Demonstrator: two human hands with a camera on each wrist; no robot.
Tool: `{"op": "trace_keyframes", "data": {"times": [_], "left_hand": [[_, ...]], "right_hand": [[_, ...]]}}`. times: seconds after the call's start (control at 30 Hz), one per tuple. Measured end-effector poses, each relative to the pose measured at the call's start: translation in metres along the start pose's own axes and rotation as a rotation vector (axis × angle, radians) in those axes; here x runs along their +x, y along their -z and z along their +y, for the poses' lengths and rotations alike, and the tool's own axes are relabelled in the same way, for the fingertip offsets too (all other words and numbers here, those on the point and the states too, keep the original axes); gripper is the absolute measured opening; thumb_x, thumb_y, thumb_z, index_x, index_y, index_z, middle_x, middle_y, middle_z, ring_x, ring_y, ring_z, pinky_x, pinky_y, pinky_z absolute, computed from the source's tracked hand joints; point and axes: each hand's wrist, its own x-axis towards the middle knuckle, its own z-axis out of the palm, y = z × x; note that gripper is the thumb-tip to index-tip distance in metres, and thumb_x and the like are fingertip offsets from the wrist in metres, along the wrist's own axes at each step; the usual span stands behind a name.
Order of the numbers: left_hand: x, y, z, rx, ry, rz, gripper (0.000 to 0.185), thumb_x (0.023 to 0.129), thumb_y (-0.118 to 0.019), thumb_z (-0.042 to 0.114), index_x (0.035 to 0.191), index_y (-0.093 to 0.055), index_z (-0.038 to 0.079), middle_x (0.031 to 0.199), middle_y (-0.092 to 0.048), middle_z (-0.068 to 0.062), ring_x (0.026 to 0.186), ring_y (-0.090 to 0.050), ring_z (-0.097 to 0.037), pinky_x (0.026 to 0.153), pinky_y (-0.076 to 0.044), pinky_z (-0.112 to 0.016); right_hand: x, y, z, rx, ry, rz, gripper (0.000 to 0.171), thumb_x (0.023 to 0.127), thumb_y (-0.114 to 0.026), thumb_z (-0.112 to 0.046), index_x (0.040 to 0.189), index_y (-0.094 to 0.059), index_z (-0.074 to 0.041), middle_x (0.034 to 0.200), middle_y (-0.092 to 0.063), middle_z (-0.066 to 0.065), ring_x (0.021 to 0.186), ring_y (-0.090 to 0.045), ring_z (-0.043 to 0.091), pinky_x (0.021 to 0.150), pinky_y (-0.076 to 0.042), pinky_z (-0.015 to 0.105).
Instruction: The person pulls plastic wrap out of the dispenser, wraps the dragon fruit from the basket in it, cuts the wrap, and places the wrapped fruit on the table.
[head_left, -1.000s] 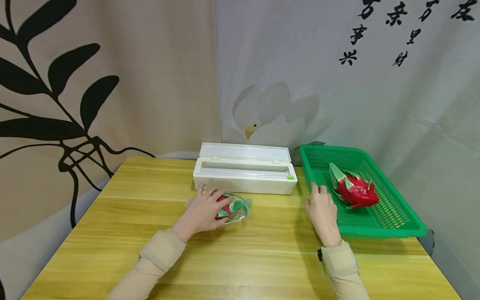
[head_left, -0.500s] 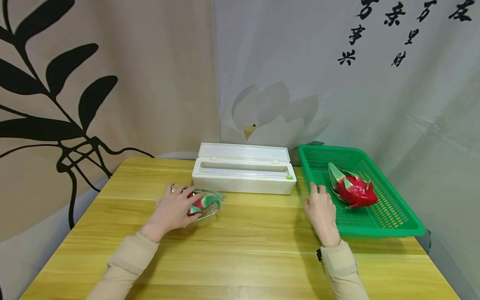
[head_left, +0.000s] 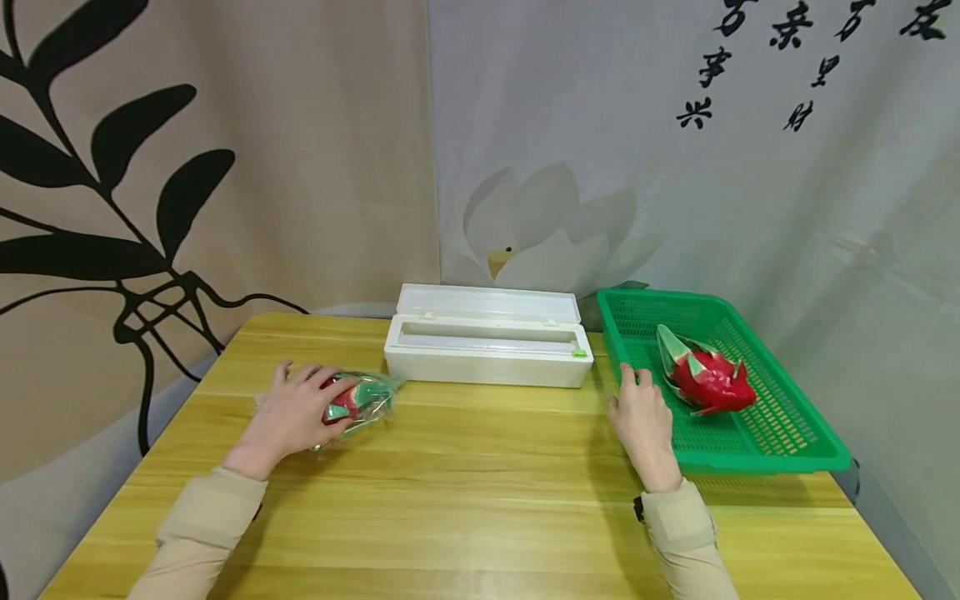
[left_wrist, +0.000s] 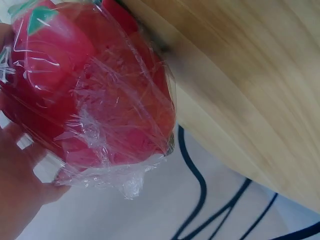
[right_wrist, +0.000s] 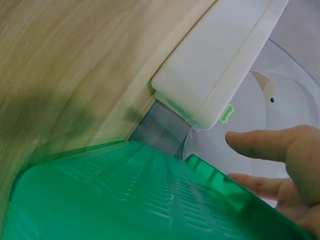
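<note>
While the left hand lay over the wrapped dragon fruit on the counter, left of the white wrap dispenser, fingers curled round the film-covered fruit, the step looked like handling a wrapped fruit w/ a firm hold needed next. Right hand rested palm-down at the green basket rim, fingers relaxed, gripping nothing; 2nd dragon fruit lay inside.

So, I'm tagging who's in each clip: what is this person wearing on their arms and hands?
Both arms wear long beige sleeves with ribbed cuffs. The left hand and right hand are bare, with no gloves or rings visible. A small dark strap or device shows at the right cuff's edge.
</note>
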Motion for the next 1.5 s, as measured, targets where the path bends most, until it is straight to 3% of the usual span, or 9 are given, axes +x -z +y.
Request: {"op": "trace_keyframes", "data": {"times": [0.67,1.07,1.27,1.5], "left_hand": [[-0.009,0.001,-0.024,0.015,0.036,0.013,0.058,0.07,-0.078,0.043,0.12,-0.063,0.018,0.12,-0.063,-0.013,0.109,-0.057,-0.036,0.098,-0.029,-0.068],[-0.014,0.003,-0.046,0.057,0.159,0.023,0.06,0.071,-0.078,0.042,0.12,-0.062,0.013,0.115,-0.061,-0.021,0.102,-0.057,-0.043,0.093,-0.028,-0.073],[-0.015,0.003,-0.057,0.046,0.261,-0.038,0.059,0.075,-0.075,0.042,0.123,-0.059,0.011,0.118,-0.058,-0.023,0.106,-0.053,-0.045,0.09,-0.026,-0.076],[-0.013,0.005,-0.06,0.038,0.305,-0.101,0.06,0.079,-0.071,0.043,0.127,-0.055,0.011,0.12,-0.056,-0.025,0.109,-0.051,-0.048,0.089,-0.026,-0.076]], "right_hand": [[0.0,-0.001,0.001,-0.005,0.005,0.002,0.053,0.086,-0.065,-0.009,0.134,-0.047,0.003,0.123,-0.052,0.032,0.091,-0.059,0.048,0.067,-0.052,0.06],[0.0,-0.003,0.002,-0.004,0.003,0.004,0.053,0.086,-0.065,-0.01,0.134,-0.046,0.002,0.123,-0.052,0.032,0.091,-0.059,0.048,0.067,-0.052,0.06],[0.0,-0.004,0.002,-0.006,0.009,0.016,0.053,0.085,-0.066,-0.01,0.134,-0.047,0.002,0.122,-0.052,0.032,0.09,-0.059,0.048,0.066,-0.052,0.059],[0.0,-0.002,0.001,-0.007,0.009,0.015,0.053,0.086,-0.066,-0.01,0.134,-0.047,0.003,0.122,-0.052,0.032,0.09,-0.059,0.048,0.067,-0.052,0.06]]}}
